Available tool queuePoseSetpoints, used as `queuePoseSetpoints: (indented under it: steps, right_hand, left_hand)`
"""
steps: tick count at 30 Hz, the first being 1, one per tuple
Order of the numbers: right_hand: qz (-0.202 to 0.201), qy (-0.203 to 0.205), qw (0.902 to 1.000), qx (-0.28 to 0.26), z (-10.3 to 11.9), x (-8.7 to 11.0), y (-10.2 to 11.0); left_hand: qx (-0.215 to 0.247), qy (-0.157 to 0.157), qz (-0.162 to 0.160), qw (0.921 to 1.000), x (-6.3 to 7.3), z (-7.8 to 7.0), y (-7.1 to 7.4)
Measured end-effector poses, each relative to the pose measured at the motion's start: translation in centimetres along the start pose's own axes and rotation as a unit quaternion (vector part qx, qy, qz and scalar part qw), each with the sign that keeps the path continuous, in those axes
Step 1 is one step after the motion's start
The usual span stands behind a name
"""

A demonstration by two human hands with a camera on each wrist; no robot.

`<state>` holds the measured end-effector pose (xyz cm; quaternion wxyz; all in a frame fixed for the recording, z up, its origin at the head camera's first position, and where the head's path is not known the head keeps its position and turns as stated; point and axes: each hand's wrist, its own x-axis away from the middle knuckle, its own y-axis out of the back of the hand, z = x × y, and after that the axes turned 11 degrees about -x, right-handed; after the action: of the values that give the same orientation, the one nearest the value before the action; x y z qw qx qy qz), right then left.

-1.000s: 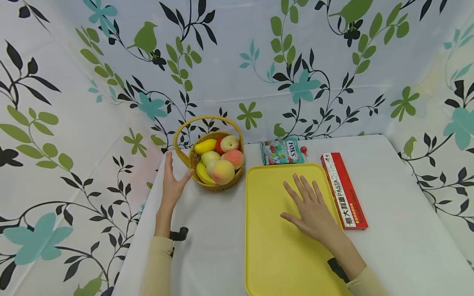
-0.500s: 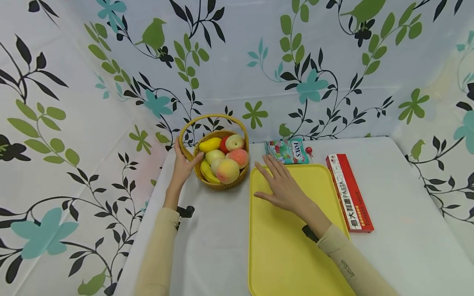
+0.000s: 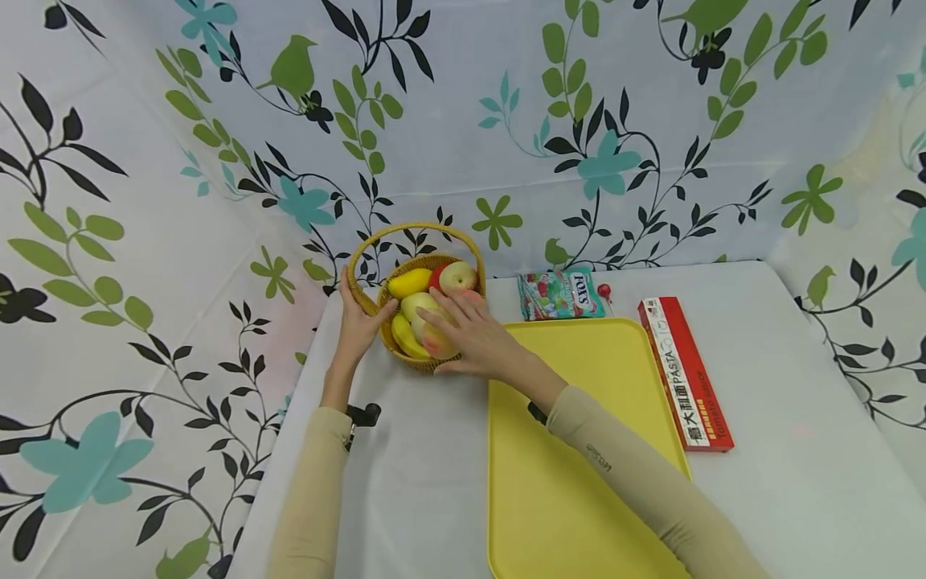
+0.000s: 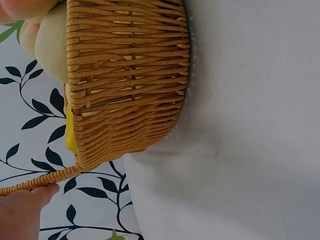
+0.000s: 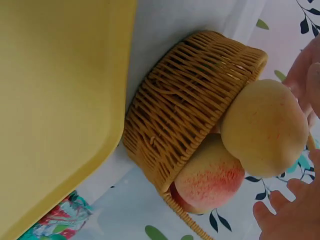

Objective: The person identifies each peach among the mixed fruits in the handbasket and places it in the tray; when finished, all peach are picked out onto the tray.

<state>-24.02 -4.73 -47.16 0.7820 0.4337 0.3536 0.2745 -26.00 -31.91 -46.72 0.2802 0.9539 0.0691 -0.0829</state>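
A yellow wicker basket [image 3: 414,362] stands at the table's back left, heaped with fruit: bananas [image 3: 407,338], a pale green fruit [image 3: 417,305], an apple [image 3: 459,276] and peaches. My left hand [image 3: 354,328] holds its left side where the handle [image 3: 415,227] meets the rim; a fingertip touches the handle in the left wrist view. Over the fruit is my right hand [image 3: 483,342], fingers spread, partly hiding the front peach [image 3: 436,346]. In the right wrist view this yellowish peach [image 5: 265,127] lies between thumb and fingers, above a redder peach [image 5: 210,175].
A yellow tray [image 3: 579,450] lies right of the basket, under my right forearm. Behind it are a candy bag [image 3: 560,295] labelled FOX'S and a red lollipop [image 3: 604,290]. A red and white pasta box [image 3: 686,374] lies along its right side. Patterned cloth walls surround the table.
My left hand has moved to the basket and taken hold of its handle side. My right hand has travelled left from above the tray to the fruit.
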Motion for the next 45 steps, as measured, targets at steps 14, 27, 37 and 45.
queuePoseSetpoints:
  steps: [14, 27, 37, 45]
  right_hand:
    - [0.040, -0.012, 0.9985, 0.037, 0.2, -1.1, -1.2]
    - [-0.022, -0.017, 0.9951, -0.095, -0.1, 4.0, 1.0]
    - [-0.072, -0.142, 0.9719, -0.173, -5.3, 11.9, 2.7]
    - [-0.102, -0.306, 0.9220, -0.214, -11.0, 17.3, 5.0]
  left_hand:
    - [-0.005, 0.007, 0.013, 0.9999, 0.6, -0.6, 0.1]
    - [0.003, 0.004, 0.012, 0.9999, -0.5, 1.3, -0.3]
    - [-0.012, -0.023, -0.014, 0.9996, -0.8, 2.7, -0.8]
    - [-0.010, -0.009, 0.017, 0.9998, 0.4, -0.1, 0.2]
